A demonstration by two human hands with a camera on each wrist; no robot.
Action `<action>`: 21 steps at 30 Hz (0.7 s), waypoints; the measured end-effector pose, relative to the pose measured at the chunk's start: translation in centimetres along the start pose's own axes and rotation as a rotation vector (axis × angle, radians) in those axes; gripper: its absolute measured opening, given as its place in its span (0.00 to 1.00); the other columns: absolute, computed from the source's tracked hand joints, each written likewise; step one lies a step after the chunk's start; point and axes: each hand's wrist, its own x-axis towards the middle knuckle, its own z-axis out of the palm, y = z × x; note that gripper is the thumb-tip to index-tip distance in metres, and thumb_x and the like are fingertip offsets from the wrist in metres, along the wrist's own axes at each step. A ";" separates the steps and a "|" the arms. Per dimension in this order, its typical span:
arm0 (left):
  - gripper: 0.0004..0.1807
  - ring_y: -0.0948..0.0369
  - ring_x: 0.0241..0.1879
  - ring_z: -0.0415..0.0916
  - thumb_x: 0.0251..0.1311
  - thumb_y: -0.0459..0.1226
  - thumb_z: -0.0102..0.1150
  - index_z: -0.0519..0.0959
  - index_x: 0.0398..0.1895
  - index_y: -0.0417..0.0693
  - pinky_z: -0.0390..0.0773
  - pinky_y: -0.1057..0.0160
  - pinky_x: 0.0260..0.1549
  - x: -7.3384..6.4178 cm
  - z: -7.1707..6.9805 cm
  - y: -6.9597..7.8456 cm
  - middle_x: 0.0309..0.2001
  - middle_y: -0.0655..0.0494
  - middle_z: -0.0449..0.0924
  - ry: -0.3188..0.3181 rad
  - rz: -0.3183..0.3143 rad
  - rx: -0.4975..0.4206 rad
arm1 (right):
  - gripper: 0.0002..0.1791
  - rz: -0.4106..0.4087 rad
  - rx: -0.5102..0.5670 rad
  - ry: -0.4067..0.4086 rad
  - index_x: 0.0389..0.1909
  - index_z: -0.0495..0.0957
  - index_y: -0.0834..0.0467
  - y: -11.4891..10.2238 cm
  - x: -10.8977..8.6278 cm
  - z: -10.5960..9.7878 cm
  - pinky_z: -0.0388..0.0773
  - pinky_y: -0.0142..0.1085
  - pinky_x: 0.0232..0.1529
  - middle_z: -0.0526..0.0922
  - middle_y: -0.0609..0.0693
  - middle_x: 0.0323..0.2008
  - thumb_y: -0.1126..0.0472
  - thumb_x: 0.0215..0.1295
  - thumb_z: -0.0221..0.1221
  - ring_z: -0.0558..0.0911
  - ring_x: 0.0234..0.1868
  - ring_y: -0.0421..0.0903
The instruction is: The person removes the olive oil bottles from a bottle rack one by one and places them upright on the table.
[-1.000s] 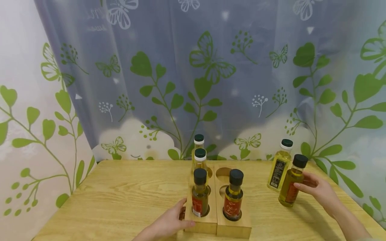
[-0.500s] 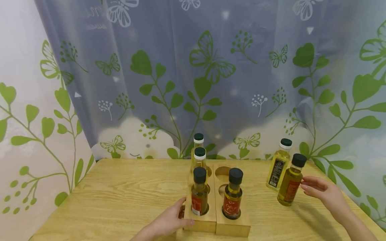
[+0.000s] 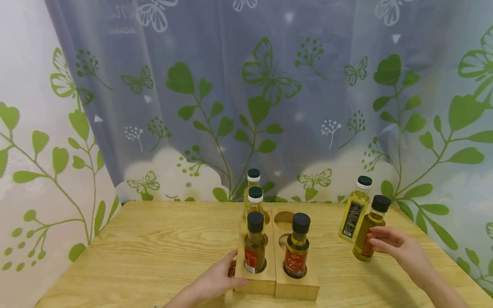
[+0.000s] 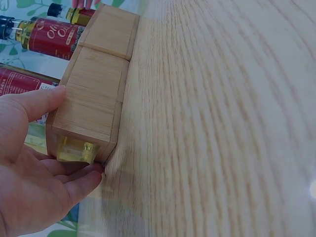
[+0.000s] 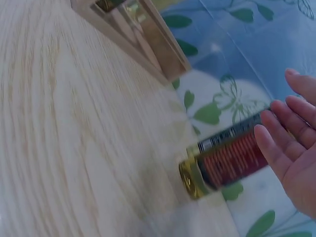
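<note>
My left hand (image 3: 213, 278) grips the near left corner of a wooden bottle rack (image 3: 259, 286), thumb on the front edge and fingers at the side. The left row holds a red-labelled olive oil bottle (image 3: 255, 248) in front and two green-capped oil bottles behind it. Another olive oil bottle (image 3: 296, 254) stands in the right row's front hole. On the table to the right, my right hand (image 3: 404, 256) is at a dark-capped oil bottle (image 5: 232, 165) with a red label, fingers loosely extended in front of it. Whether they touch it I cannot tell.
A green-capped oil bottle (image 3: 353, 214) with a black label stands just behind the one at my right hand. Two round holes (image 3: 284, 217) show in the right row of the rack. A patterned curtain (image 3: 215, 107) hangs behind the table (image 3: 165, 244).
My right hand first has its thumb at the bottle's label, then draws off to the right, and is now back in front of the bottle. The left hand stays on the rack.
</note>
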 end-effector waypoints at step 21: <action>0.49 0.38 0.59 0.63 0.55 0.42 0.65 0.47 0.68 0.26 0.67 0.42 0.53 0.1 -0.1 -0.1 0.62 0.27 0.58 -0.006 -0.005 -0.011 | 0.28 0.049 0.041 -0.199 0.62 0.63 0.70 -4.0 1.5 5.9 0.77 0.35 0.43 0.78 0.53 0.50 0.61 0.65 0.57 0.78 0.46 0.34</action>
